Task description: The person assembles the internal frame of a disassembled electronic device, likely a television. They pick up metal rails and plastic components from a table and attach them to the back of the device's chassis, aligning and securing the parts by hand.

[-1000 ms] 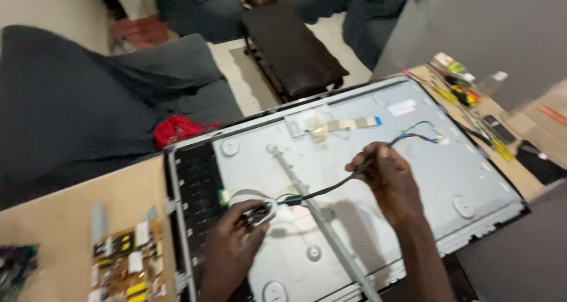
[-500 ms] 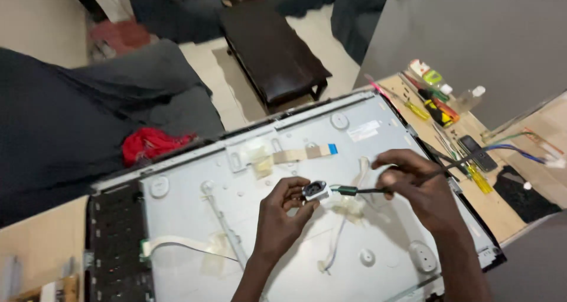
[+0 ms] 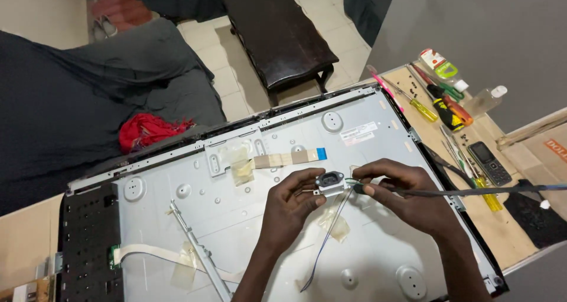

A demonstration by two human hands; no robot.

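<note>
While the left hand (image 3: 289, 204) pinched the small white-framed black power socket (image 3: 331, 182) steady above the grey metal panel back (image 3: 248, 213), the right hand (image 3: 401, 190) gripped its black cable (image 3: 472, 191).

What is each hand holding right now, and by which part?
Left hand pinches the power inlet socket by its left edge; right hand holds the black cable near where it meets the socket.

Two bare forearms, each hand (image 3: 292, 204) ungloved, no sleeves.
</note>
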